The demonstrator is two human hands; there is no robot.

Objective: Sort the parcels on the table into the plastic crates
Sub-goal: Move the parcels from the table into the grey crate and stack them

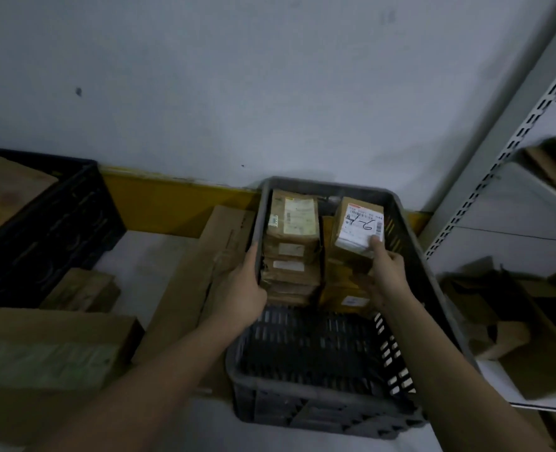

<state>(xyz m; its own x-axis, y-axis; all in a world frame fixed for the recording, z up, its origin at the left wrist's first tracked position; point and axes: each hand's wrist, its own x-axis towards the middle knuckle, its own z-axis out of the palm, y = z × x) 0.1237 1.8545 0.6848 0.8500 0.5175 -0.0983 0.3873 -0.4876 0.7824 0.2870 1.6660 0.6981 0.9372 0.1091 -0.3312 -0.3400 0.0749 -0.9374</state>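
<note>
Grey crate (413, 243): left wall is gripped by the left hand (240, 288). Labelled parcel (359, 228) is held by the right hand (389, 272), the grip closed on its near edge, above the stacked parcels (291, 252) at the crate's far end.

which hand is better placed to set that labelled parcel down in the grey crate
Right. The right hand already holds the white-labelled parcel inside the grey crate, above the right-hand stack. The left hand is busy gripping the crate's left wall, probably steadying it.
</note>
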